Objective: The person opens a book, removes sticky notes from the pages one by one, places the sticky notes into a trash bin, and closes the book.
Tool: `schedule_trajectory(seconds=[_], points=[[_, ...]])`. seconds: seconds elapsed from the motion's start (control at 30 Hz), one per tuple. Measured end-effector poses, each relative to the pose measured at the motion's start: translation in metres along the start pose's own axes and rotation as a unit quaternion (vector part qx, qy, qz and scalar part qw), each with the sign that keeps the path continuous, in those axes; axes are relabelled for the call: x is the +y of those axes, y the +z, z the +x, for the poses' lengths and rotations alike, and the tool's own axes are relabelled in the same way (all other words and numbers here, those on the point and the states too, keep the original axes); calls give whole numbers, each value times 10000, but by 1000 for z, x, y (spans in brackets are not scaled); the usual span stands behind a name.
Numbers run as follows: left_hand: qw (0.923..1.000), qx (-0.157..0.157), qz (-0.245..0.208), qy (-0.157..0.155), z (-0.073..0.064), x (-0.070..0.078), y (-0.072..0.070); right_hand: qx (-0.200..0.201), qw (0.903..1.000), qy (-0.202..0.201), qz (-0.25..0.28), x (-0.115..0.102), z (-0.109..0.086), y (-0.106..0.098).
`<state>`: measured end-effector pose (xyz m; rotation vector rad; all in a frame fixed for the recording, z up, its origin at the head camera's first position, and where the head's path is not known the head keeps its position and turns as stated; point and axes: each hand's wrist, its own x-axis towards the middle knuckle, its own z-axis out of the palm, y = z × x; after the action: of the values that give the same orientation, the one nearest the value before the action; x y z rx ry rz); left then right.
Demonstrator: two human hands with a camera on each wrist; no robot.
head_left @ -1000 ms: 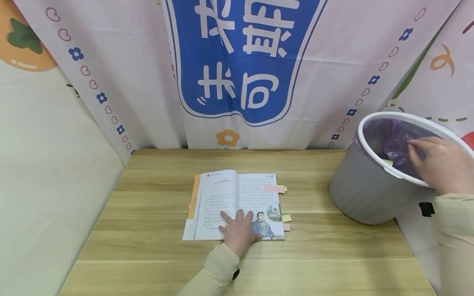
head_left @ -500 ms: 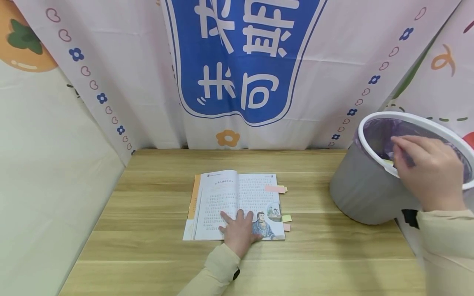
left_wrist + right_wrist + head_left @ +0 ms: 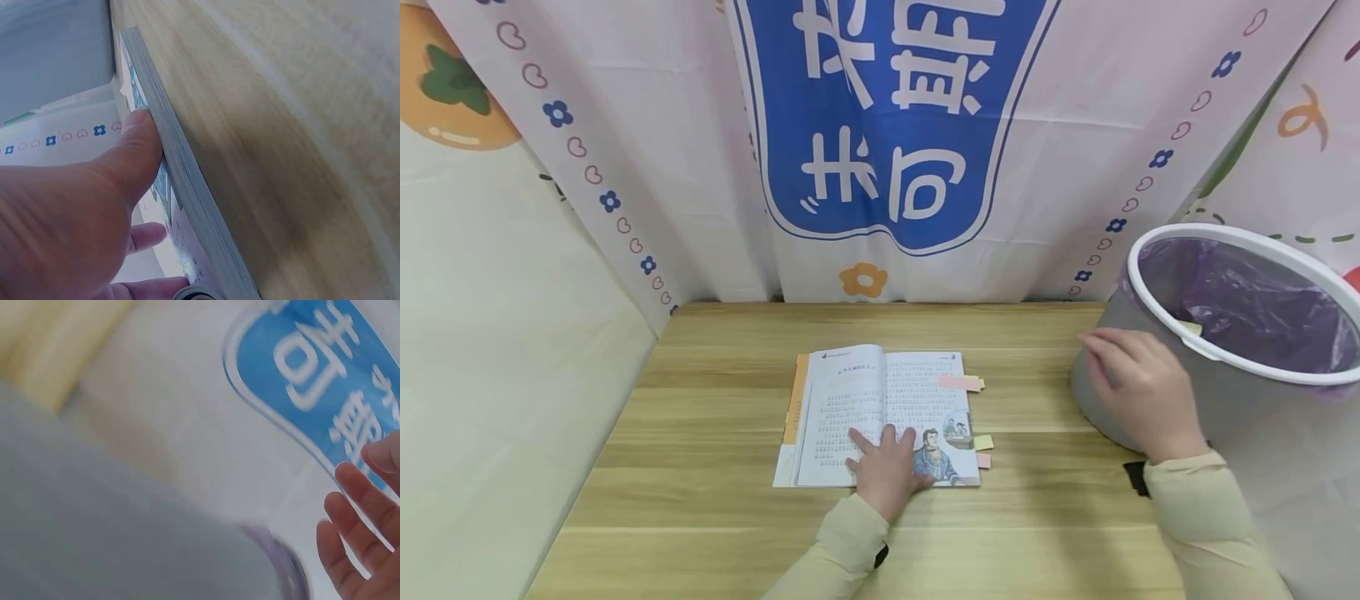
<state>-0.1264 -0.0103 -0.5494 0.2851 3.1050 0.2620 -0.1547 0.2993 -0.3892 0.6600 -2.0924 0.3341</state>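
An open book with printed pages and a colour illustration lies on the wooden table. My left hand rests on its lower middle, fingers spread over the pages. In the left wrist view the thumb lies on the page by the book's thick edge. Pink sticky tabs and a yellow-green tab stick out at the right side. My right hand is in the air in front of the grey bin, fingers loosely bent, with nothing visible in them.
The bin stands at the table's right, with a white rim and a purple liner. A yellow piece of paper shows just inside it. A printed curtain hangs behind the wooden table.
My right hand has moved left from above the bin's opening to in front of its left side. The left hand and the book have stayed in place.
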Motion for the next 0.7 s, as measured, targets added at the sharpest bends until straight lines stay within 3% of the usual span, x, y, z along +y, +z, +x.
schedule_trajectory(seconds=[0.2, 0.43, 0.7], points=[[10000, -3, -2, -8, 1, -1, 1, -920, 9949, 1, 418, -13, -31, 44], [10000, 3, -42, 6, 0, -1, 2, -2182, 9740, 255, 553, -33, -70, 97], [9999, 124, 2, 31, 1, -2, 4, -2781, 9561, 686, 622, -39, -89, 134]])
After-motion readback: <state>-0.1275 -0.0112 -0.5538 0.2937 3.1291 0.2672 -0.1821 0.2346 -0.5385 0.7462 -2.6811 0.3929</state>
